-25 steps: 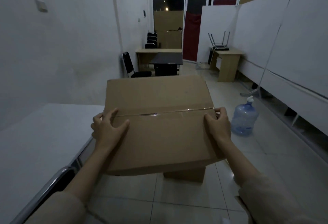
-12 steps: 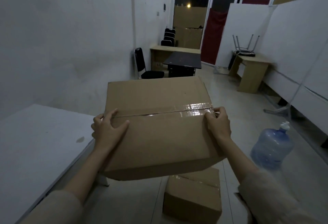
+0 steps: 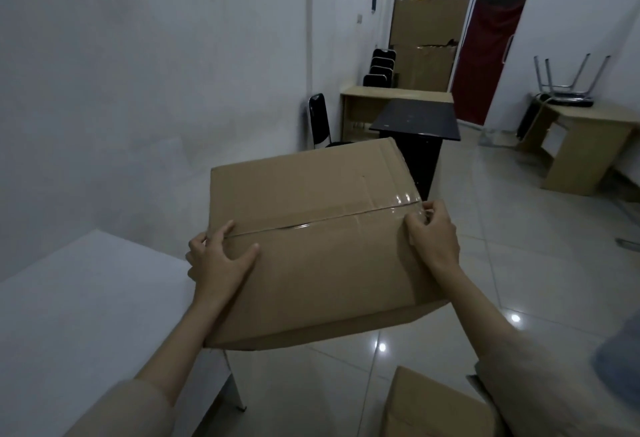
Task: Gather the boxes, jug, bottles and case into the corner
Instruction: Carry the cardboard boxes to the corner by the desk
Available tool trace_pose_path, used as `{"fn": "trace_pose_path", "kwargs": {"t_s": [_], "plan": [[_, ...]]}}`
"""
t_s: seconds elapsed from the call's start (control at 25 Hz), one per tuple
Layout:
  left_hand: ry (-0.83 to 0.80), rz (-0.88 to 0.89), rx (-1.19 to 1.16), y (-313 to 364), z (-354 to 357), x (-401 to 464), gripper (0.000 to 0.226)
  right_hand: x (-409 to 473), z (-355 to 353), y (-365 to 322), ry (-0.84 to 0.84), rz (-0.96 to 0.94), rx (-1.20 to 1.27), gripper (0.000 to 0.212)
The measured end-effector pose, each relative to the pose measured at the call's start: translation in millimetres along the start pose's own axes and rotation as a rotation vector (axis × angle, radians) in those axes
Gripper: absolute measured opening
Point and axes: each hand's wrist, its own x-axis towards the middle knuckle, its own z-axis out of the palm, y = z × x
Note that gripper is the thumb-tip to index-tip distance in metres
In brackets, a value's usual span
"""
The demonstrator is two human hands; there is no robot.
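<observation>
A large taped cardboard box [image 3: 311, 222] is held up in the air in front of me, tilted slightly. My left hand [image 3: 218, 260] grips its left side at the tape seam, thumb on top. My right hand [image 3: 433, 235] grips the right side at the seam. A second, smaller cardboard box [image 3: 433, 405] stands on the floor at the lower right. The blue water jug [image 3: 620, 364] shows only as a blurred edge at the far right.
A white table [image 3: 69, 315] stands at my left against the white wall. Ahead are a black chair [image 3: 320, 121], a black table [image 3: 415, 121], a wooden desk [image 3: 391, 93] and another wooden desk [image 3: 585, 145] with an upturned stool. Tiled floor lies between.
My view has swung to the left and I have moved forward with the large box. The jug has slid to the right edge and the small box to the lower right.
</observation>
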Motion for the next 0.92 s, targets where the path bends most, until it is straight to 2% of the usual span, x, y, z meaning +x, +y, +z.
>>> {"fn": "trace_pose_path", "kwargs": {"t_s": [0.16,0.36,0.52,0.72,0.92], "plan": [[-0.07,0.02,0.009,-2.3,17.7,96.2,0.061,72.9,51.7,-19.1,0.0,0.021,-0.079,0.022],[-0.133,-0.035,0.006,-19.8,50.0,168.0,0.06,140.7,104.3,-27.8,-0.017,-0.034,-0.109,0.017],[-0.191,-0.121,-0.012,-39.0,69.0,201.2,0.079,178.5,145.8,-29.5,-0.075,-0.039,-0.154,0.02],[-0.19,-0.194,-0.034,-63.5,98.9,243.1,0.079,233.0,206.0,-19.5,-0.147,-0.053,-0.121,0.018],[-0.085,-0.303,0.031,-94.9,131.8,325.0,0.068,304.7,303.8,4.9,-0.29,-0.041,-0.07,0.02]]}}
